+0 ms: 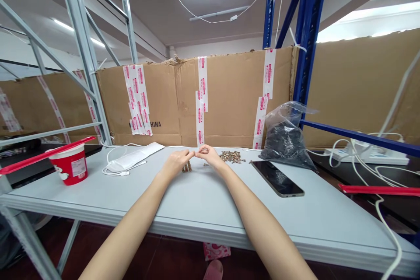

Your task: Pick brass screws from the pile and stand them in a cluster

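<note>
Brass-coloured pieces [187, 168] show just below the left hand [176, 163], frame centre. Its fingertips meet those of the right hand [210, 156]; we cannot tell whether either hand's fingers are clamped on anything. Just right of centre we note a heap of small metallic parts [231, 156]; farther right, a dark phone [278, 178] and, behind it, a clear bag [286, 140] with black contents; at left, a red cup [67, 168].
</note>
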`<act>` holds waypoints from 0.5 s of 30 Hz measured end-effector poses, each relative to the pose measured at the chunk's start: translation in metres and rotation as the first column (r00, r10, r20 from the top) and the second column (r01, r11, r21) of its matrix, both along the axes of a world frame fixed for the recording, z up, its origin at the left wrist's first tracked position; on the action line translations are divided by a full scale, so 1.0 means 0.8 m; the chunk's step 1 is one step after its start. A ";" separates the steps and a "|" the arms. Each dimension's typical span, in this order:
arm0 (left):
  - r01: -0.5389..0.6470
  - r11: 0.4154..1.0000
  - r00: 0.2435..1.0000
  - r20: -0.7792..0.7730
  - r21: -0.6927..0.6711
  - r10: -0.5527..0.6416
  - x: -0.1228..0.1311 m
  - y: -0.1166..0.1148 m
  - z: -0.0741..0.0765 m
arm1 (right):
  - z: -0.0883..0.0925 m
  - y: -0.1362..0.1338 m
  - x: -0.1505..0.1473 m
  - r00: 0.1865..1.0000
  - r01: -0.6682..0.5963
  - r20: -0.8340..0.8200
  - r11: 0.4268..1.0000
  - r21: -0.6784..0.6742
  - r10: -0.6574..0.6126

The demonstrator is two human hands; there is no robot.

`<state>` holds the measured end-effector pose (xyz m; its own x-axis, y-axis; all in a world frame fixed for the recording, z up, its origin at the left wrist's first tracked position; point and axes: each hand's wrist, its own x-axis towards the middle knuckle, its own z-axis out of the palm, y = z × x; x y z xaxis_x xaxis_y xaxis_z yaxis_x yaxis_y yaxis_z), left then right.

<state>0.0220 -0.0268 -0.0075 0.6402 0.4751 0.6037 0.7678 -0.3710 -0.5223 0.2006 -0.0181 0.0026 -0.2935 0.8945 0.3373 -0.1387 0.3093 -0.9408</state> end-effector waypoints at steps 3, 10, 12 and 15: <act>-0.042 0.999 0.999 -0.014 -0.015 0.042 0.001 -0.002 0.002 | 0.003 -0.005 0.000 1.000 -0.011 -0.003 1.000 -0.024 0.011; -0.079 0.986 0.995 0.042 -0.148 0.086 0.008 -0.001 0.002 | -0.006 0.005 0.003 0.999 -0.034 -0.026 0.999 -0.036 0.033; -0.054 0.981 0.998 0.031 -0.184 0.061 0.010 0.000 0.000 | -0.009 0.009 0.003 0.999 -0.033 -0.029 0.999 -0.038 0.032; -0.007 0.973 1.000 0.006 -0.230 0.009 0.011 0.000 -0.001 | -0.011 0.013 0.002 0.999 -0.033 -0.021 0.999 -0.033 0.033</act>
